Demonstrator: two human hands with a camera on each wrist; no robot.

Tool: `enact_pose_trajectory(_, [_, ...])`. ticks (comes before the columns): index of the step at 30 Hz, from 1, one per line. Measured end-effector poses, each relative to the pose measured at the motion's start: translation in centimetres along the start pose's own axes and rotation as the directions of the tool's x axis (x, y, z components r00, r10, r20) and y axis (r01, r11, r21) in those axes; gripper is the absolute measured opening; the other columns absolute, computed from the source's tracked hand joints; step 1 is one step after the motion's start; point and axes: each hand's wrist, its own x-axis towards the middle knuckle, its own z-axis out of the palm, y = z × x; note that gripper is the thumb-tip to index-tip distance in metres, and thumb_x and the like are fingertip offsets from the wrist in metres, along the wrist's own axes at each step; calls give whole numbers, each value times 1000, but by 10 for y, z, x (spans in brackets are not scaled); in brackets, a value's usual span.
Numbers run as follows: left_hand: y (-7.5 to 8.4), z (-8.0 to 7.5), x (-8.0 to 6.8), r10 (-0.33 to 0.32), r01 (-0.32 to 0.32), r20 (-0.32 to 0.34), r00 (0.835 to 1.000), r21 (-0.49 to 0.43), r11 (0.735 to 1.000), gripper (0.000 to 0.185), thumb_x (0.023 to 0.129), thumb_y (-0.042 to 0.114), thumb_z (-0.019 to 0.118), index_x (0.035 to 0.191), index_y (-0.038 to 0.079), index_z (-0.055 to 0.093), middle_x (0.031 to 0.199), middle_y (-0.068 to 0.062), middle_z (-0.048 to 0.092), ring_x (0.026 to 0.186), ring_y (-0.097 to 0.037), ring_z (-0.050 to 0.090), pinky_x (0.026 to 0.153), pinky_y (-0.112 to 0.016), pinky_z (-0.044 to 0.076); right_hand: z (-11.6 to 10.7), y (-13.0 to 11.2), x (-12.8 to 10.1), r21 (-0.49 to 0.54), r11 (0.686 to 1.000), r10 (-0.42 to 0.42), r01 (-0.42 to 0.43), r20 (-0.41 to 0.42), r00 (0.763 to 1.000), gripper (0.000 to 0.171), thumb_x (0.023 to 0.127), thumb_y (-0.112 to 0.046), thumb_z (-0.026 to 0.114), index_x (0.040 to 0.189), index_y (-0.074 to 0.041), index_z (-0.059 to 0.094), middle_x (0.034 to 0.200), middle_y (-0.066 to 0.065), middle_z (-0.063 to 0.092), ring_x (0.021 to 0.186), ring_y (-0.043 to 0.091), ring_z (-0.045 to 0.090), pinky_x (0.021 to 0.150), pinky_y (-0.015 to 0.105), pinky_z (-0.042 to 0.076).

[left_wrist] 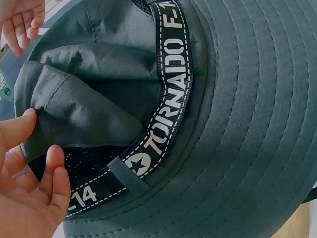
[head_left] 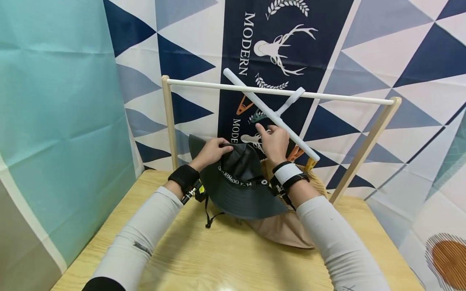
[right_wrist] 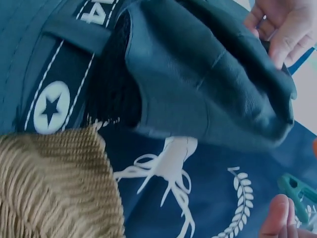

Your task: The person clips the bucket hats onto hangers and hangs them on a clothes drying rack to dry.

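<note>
My left hand (head_left: 211, 152) pinches the crown of a dark grey-green bucket hat (head_left: 233, 198), whose band reads "TORNADO F-14". The crown cloth is folded and bunched at the fingertips in the left wrist view. My right hand (head_left: 274, 143) is raised just under a pale clip hanger (head_left: 269, 111), its fingers loosely bent with nothing between them. Nearest to it is a green clip (right_wrist: 297, 191), a short gap from the fingertips in the right wrist view. Orange clips (head_left: 244, 106) and a yellow clip (head_left: 310, 165) also hang from the bar.
The hanger hooks over a white rod (head_left: 204, 84) between wooden posts (head_left: 169, 121). Behind the right wrist a tan woven item (right_wrist: 54, 183) hangs below the clips, with a pinkish-beige cloth item (head_left: 284, 230) under it. A patterned cloth backdrop stands behind the wooden table (head_left: 225, 258).
</note>
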Motion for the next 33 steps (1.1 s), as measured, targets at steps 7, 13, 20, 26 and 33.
enact_pose_trajectory(7, [-1,1,3,-16,16,-5,1000,-7,1000,22,98,24,60,106,5,67,99,-12,65,84,-22,58,74,-30,45,12,-4,3,61,998,34,-29,-78,996,52,93,-42,65,116,4,69,73,22,70,62,25,64,82,40,54])
enact_pose_trajectory(13, [-3,2,4,-21,21,-11,1000,-19,1000,20,98,24,60,103,6,66,87,-10,63,79,-21,59,71,-29,44,18,-9,6,95,995,51,-37,-152,987,44,93,-39,65,94,3,76,66,20,67,60,27,60,69,34,48])
enact_pose_trajectory(20, [-9,-2,2,-4,3,-29,1000,-39,999,20,99,22,59,103,4,66,94,-14,65,82,-23,62,73,-30,48,31,-18,16,130,990,83,-56,-207,975,49,91,-43,67,63,-3,69,49,3,52,48,12,43,56,26,32])
enact_pose_trajectory(26, [-12,-5,2,12,-14,-38,999,-53,998,19,98,20,60,100,3,66,84,-11,63,76,-21,60,71,-28,45,39,-25,20,227,967,157,-113,-182,971,52,90,-49,66,51,-15,59,40,-9,48,35,7,48,58,23,41])
enact_pose_trajectory(33, [-10,0,1,14,-17,-43,999,-56,998,18,97,20,62,98,3,67,78,-8,61,73,-20,59,70,-26,43,43,-27,27,358,896,330,-263,-141,933,52,88,-53,65,54,-14,61,48,6,61,37,19,59,41,23,45])
